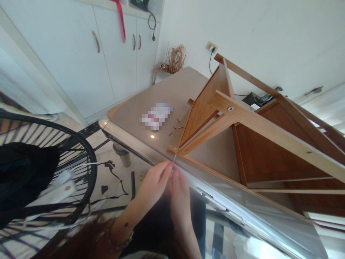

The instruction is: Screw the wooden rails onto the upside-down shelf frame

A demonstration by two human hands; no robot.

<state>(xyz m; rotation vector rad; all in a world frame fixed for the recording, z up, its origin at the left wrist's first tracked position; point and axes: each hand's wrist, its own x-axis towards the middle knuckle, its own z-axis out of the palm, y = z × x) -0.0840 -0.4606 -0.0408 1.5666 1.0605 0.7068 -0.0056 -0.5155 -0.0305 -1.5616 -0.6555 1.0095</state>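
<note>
A wooden shelf frame (253, 115) lies on its side on the table, with slanted legs and panels. At its near lower corner a thin silver rod, which looks like a hex key (175, 157), meets the wood by the table edge. My left hand (156, 180) pinches the key from the left, fingertips closed. Close against it, my right hand (179, 189) has its fingers closed at the key's lower end. The fingers hide most of the key. Several small screws (174, 127) lie on the table left of the frame.
On the grey-topped table (132, 108) lies a blurred-out paper (157, 116). A black wire chair (91, 158) holding dark cloth and a white power strip (59, 192) stands at left. Cables (115, 176) run across the floor. White cabinets (113, 64) line the back.
</note>
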